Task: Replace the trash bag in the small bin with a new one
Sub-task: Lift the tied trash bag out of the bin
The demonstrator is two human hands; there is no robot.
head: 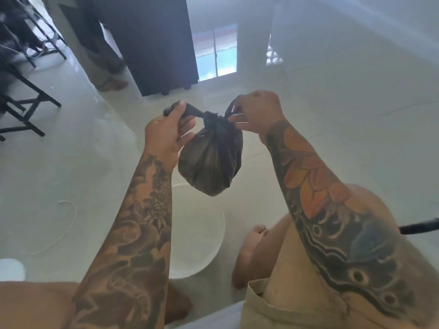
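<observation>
A small, full black trash bag (211, 160) hangs in the air at the middle of the head view, knotted at its top. My left hand (166, 131) pinches one twisted end of the bag's neck, and my right hand (256, 112) pinches the other end, both pulled apart sideways from the knot. Below the bag, between my knees, stands the small white round bin (202, 236); its inside looks bare white, partly hidden by my left forearm.
Pale tiled floor all around. A dark cabinet or door (154, 43) stands ahead, black chair and table legs (26, 100) at far left. A thin white cord (64, 224) loops on the floor at left. A black object (420, 227) pokes in at right.
</observation>
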